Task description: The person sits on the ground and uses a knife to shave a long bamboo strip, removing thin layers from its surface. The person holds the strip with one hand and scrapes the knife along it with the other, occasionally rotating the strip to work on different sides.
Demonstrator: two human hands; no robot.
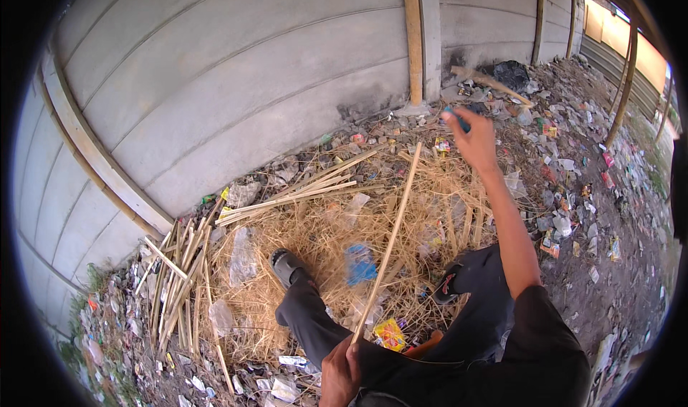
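My left hand (pixel 340 375), close to my body, is closed round the near end of a long, pale bamboo strip (pixel 388 253). The strip slants up and away between my legs, its far end beyond the shavings. Out to the far right, my right hand (pixel 473 140) is raised and closed round a teal handle (pixel 459 119). What the handle belongs to cannot be made out. That hand is apart from the strip. Curly straw-coloured shavings (pixel 333 238) cover the ground around my feet.
Several bamboo strips lie piled at the left (pixel 179 281), with more strips (pixel 301 195) near the concrete wall (pixel 272 70). Plastic litter (pixel 562 224) is strewn over the ground at the right. A wooden post (pixel 413 41) stands against the wall; a black bag (pixel 510 74) lies farther right.
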